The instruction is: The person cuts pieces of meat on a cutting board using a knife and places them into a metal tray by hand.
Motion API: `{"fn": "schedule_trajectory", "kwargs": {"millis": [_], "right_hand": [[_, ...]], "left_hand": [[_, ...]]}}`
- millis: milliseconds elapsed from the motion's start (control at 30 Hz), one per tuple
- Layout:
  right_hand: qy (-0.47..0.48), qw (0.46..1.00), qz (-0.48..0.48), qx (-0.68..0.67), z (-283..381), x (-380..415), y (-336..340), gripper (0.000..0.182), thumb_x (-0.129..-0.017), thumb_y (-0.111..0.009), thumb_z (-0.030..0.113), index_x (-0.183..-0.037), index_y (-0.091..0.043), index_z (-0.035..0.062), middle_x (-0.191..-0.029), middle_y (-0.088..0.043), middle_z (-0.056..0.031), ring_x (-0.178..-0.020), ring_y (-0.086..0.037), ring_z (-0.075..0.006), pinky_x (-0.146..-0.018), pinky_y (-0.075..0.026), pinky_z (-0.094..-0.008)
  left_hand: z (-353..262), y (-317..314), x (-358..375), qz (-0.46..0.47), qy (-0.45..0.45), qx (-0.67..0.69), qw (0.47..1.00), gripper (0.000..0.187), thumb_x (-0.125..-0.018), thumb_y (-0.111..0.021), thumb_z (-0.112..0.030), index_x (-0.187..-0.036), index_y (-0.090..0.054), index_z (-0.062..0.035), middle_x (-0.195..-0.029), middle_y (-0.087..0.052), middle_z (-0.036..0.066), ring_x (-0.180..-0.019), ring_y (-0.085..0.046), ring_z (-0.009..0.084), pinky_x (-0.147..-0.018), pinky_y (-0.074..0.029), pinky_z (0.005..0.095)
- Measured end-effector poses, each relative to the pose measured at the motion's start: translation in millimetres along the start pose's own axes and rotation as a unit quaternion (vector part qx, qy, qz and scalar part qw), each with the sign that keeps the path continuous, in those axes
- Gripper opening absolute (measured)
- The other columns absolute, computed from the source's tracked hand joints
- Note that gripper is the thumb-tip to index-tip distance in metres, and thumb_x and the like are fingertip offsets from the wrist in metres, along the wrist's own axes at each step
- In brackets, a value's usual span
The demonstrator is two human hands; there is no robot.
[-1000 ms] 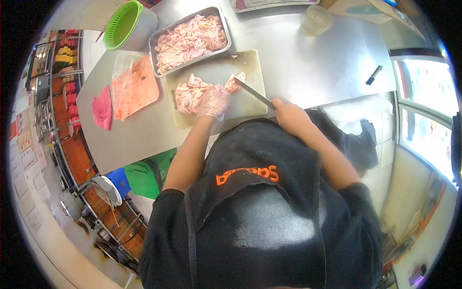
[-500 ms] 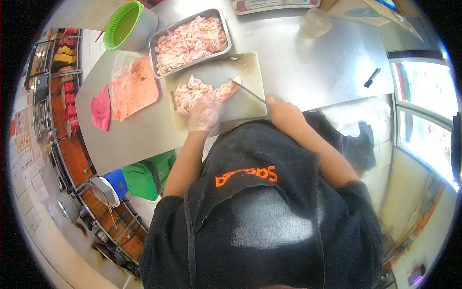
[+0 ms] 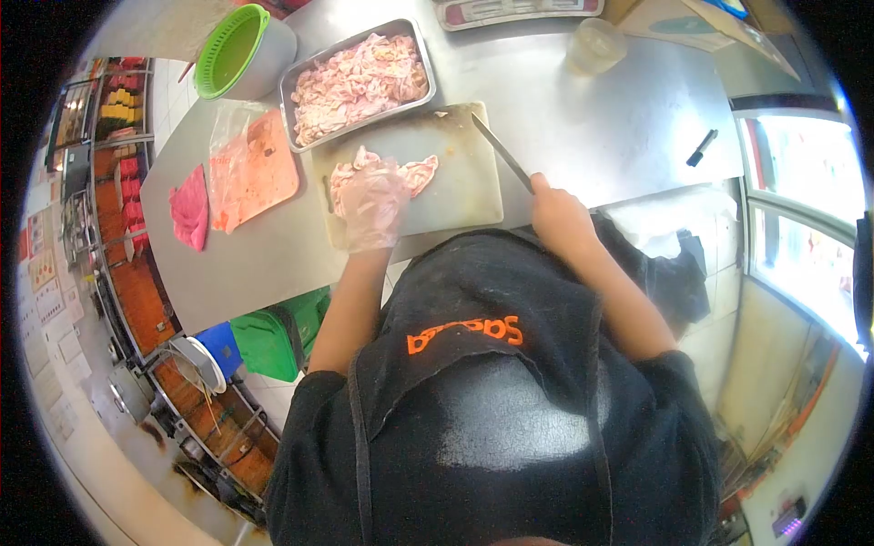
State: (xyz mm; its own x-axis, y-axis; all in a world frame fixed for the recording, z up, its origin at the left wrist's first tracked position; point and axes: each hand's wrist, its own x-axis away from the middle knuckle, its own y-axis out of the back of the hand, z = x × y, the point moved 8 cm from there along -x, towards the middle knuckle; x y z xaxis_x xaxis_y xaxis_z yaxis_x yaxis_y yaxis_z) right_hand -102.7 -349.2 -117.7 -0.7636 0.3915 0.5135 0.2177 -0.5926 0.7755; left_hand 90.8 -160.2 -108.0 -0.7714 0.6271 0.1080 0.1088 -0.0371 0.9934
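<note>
My left hand [image 3: 375, 207], in a clear plastic glove, lies over the pale pink raw chicken [image 3: 421, 173] on the white cutting board [image 3: 464, 196]. Its fingers are curled onto the pieces and partly hidden, a little blurred. My right hand [image 3: 562, 217] is bare and closed round the handle of a knife [image 3: 503, 153]. The blade points up and left, over the board's right edge, apart from the chicken. Behind the board, a metal tray [image 3: 430, 77] is heaped with more raw chicken.
Left of the board lie a red-orange cutting board [image 3: 273, 173] with a plastic bag on it and a pink cloth [image 3: 189, 207]. A bucket with a green basket [image 3: 232, 55] stands at the back left. A clear container [image 3: 598, 47] and a black marker [image 3: 702, 147] are on the right.
The knife has swung away from the chicken, its tip now further up and right. My right hand has shifted right. My left hand has moved slightly left over the chicken.
</note>
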Motion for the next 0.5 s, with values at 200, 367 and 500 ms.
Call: {"fn": "schedule_trajectory", "kwargs": {"millis": [200, 367, 500], "right_hand": [[0.006, 1.0, -0.01, -0.027, -5.1, 1.4, -2.7, 0.022, -0.093, -0.039, 0.009, -0.113, -0.046, 0.0034, -0.087, -0.066, -0.028, -0.084, -0.065, -0.0471, -0.075, -0.051, -0.0557], [-0.004, 0.999, -0.004, -0.05, -6.1, 6.7, 1.5, 0.021, -0.092, -0.04, 0.007, -0.11, -0.047, 0.002, -0.087, -0.066, -0.0284, -0.084, -0.065, -0.0474, -0.075, -0.051, -0.0559], [-0.01, 0.999, -0.01, -0.04, -7.9, 8.3, 2.4, 0.021, -0.09, -0.041, 0.006, -0.11, -0.048, 0.0021, -0.087, -0.066, -0.0276, -0.085, -0.065, -0.0466, -0.075, -0.051, -0.0558]], "left_hand": [[4.9, -27.1, -13.0, 0.122, 0.05, 0.037, 0.991, 0.03, -0.085, -0.058, -0.034, -0.089, -0.072, -0.0075, -0.093, -0.068, 0.021, -0.097, -0.065, 0.0328, -0.087, -0.049, 0.0442], [-3.8, 2.7, -12.8, 0.15, -0.012, 0.092, 0.984, 0.035, -0.084, -0.064, -0.039, -0.081, -0.068, -0.0043, -0.087, -0.067, 0.016, -0.09, -0.065, 0.0284, -0.086, -0.05, 0.0398], [0.1, -30.8, -12.0, 0.132, 0.03, 0.547, 0.826, 0.022, -0.09, -0.067, -0.026, -0.089, -0.063, -0.0038, -0.084, -0.064, 0.007, -0.077, -0.063, 0.0164, -0.068, -0.052, 0.0324]]}}
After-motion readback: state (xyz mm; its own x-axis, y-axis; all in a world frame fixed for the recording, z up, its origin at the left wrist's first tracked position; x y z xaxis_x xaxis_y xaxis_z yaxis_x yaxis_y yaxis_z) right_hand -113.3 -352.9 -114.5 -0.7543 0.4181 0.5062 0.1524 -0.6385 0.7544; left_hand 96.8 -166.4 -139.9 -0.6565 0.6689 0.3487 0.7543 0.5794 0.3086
